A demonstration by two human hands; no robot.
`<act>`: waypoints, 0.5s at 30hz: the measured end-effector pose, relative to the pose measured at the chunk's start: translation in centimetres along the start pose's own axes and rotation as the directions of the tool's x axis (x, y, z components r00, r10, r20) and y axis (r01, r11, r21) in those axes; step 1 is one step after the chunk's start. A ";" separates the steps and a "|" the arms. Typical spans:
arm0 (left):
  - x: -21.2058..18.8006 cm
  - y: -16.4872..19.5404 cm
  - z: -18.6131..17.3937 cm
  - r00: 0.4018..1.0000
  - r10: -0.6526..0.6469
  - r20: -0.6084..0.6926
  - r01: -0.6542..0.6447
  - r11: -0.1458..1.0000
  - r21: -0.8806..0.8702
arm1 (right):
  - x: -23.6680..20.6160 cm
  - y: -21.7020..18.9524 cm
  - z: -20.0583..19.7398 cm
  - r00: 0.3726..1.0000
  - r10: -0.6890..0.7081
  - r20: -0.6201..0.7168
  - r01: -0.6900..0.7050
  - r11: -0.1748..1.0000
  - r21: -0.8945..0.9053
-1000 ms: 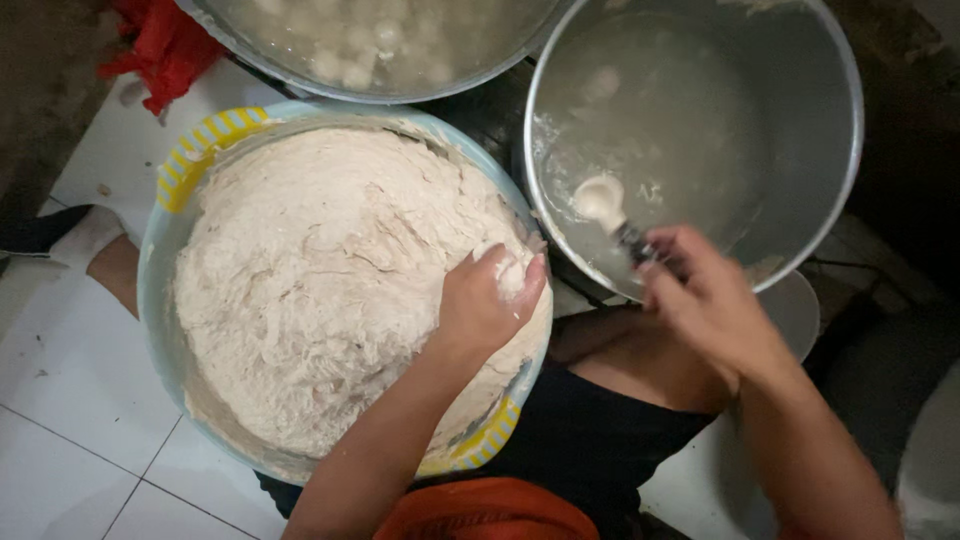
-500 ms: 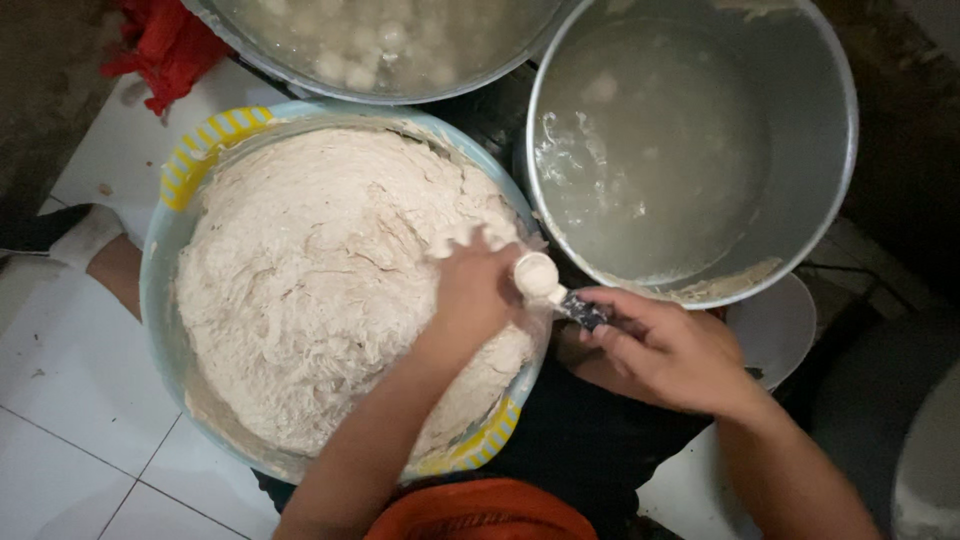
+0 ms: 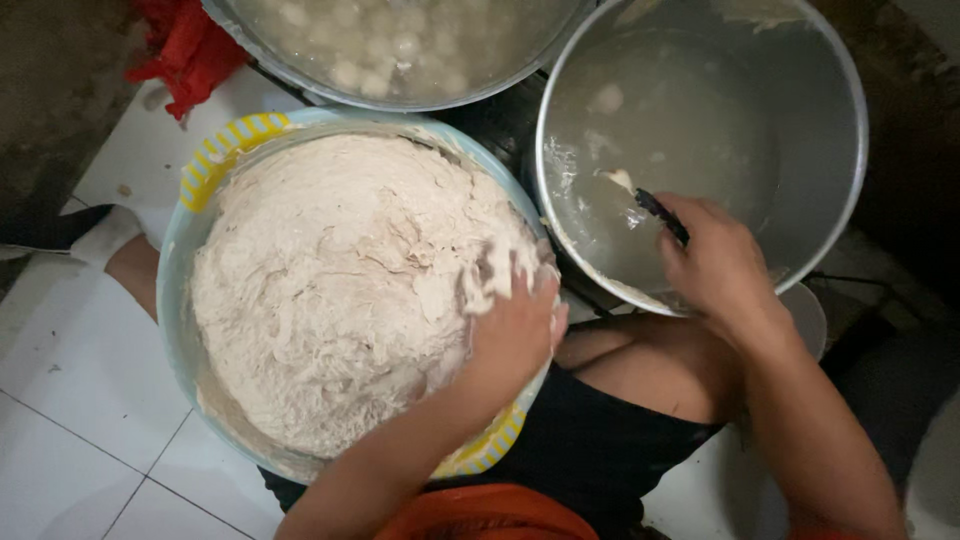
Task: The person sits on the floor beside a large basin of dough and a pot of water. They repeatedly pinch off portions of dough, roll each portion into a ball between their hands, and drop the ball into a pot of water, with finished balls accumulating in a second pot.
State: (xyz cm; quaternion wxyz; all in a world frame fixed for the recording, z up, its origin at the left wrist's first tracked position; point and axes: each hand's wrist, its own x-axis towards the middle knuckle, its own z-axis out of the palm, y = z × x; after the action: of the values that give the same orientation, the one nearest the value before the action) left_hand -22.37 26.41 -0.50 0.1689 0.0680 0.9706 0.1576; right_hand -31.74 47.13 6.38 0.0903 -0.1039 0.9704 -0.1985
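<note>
Swinging back over the water pot (image 3: pixel 800 120), the right hand (image 3: pixel 715 265) gripped a dark-handled spoon (image 3: pixel 655 207), its paste ball dropped. The left hand (image 3: pixel 515 330), fingers curled, squeezed paste (image 3: pixel 340 290) in the basin (image 3: pixel 215 165).

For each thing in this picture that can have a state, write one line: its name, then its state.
Blue basin: heaped full of pale dough.
Right pot: holds cloudy liquid and a few lumps.
Top pot: full of pale balls in liquid.
Spoon: held, dipped into the right pot.
Left hand: pressed into the dough.
Right hand: closed on the spoon.
</note>
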 end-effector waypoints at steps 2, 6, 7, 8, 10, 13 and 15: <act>1.9 -1.1 -1.3 0.982 -0.088 0.166 0.118 0.977 -0.180 | 0.0 0.1 -0.1 0.998 0.036 0.051 -0.032 0.997 -0.074; 3.1 -5.0 -2.5 0.980 -0.196 0.020 0.197 0.967 -0.163 | -0.3 1.0 -1.0 0.965 0.225 0.132 -0.177 0.938 -0.299; 3.1 -5.5 -2.4 0.975 -0.218 -0.033 0.211 0.968 -0.134 | -0.6 1.3 -1.3 0.974 0.203 0.099 -0.166 0.941 -0.296; 3.0 -5.8 -2.1 0.972 -0.225 -0.074 0.210 0.964 -0.163 | -0.9 1.6 -1.6 0.981 0.181 0.066 -0.154 0.944 -0.292; 2.5 -5.7 -1.3 0.957 -0.250 -0.147 0.214 0.951 -0.224 | -1.8 1.8 -1.9 0.993 0.121 0.006 -0.117 0.966 -0.230; 2.1 -4.7 0.1 0.890 -0.068 -0.450 -0.115 0.923 -0.368 | -3.1 1.3 -1.8 0.993 0.116 -0.021 -0.117 0.993 -0.014; 1.8 -4.0 1.0 0.854 -0.129 -0.504 -0.150 0.867 -0.475 | -4.0 0.4 -1.2 0.963 0.249 0.105 -0.264 0.950 0.169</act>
State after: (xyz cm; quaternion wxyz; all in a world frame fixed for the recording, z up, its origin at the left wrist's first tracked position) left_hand -24.06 23.27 -3.26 -0.0890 -0.0173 0.9049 0.4160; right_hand -28.26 48.85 7.83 0.1641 0.0240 0.9490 -0.2680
